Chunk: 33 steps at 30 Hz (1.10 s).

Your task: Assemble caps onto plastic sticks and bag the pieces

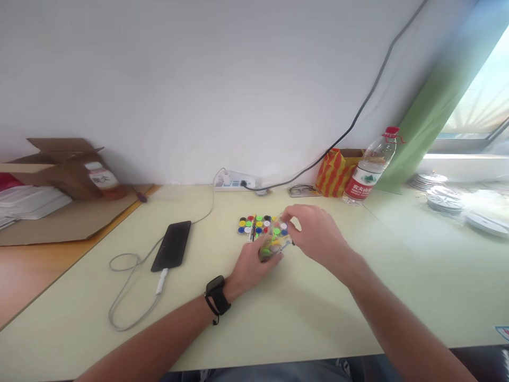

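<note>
My left hand (250,268), with a black watch on its wrist, is wrapped round the lower end of a small clear container (273,241) that holds coloured pieces. My right hand (316,233) is closed in a pinch on the container's upper end. Just behind both hands, a cluster of small round coloured caps (254,225) lies on the pale yellow table (302,313), with a thin dark stick lying across it.
A black phone (173,245) lies left of centre with a grey cable looping forward. At the back are a white power strip (234,183), glasses (302,190), an orange striped bag (332,174) and a water bottle (368,170). Cardboard boxes sit far left, white plates far right.
</note>
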Each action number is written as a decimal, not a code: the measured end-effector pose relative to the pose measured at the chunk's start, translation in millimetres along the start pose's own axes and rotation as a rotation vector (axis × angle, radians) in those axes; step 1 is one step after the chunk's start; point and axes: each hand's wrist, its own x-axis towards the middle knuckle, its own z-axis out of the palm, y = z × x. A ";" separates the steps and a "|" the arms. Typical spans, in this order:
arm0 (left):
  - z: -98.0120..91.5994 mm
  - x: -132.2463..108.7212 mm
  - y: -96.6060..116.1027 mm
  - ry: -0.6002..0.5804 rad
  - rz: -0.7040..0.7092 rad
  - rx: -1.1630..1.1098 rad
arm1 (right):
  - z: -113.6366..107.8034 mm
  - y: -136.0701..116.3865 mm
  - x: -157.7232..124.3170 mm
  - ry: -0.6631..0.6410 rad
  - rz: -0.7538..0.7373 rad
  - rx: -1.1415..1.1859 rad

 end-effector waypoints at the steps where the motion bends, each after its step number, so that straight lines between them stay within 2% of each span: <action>1: -0.3 0.4 0.2 -0.009 -0.003 -0.007 | -2.7 1.1 -1.1 -0.021 -0.035 0.017; 6: -3.0 2.3 1.5 -0.052 0.006 -0.025 | -9.1 7.4 -9.9 -0.225 -0.171 0.113; 12: -3.6 1.4 1.5 -0.096 0.023 -0.061 | -4.2 16.1 -13.9 -0.287 -0.158 0.175; 14: -2.8 1.7 0.1 -0.095 -0.016 -0.148 | -3.8 22.8 -15.3 -0.186 -0.139 0.280; 17: -2.2 4.2 -2.9 -0.046 -0.073 -0.292 | 4.4 40.0 -22.0 0.121 -0.015 0.452; 18: -2.2 5.5 -4.1 -0.021 -0.079 -0.314 | 10.2 46.9 -25.5 0.157 0.037 0.486; 19: -2.4 6.8 -5.4 0.003 -0.077 -0.322 | 17.3 53.8 -29.4 0.110 0.076 0.506; 22: -2.6 10.7 -9.6 0.050 -0.074 -0.322 | 41.5 69.4 -41.1 -0.271 0.068 0.505; 24: -2.4 12.4 -12.5 0.065 -0.087 -0.338 | 55.1 73.7 -46.1 -0.432 0.045 0.568; 26: -2.3 13.4 -15.1 0.073 -0.100 -0.362 | 63.5 74.4 -47.7 -0.471 0.038 0.630; 33: -4.2 15.5 -20.5 0.163 -0.140 -0.432 | 67.2 73.4 -45.3 -0.434 0.143 0.703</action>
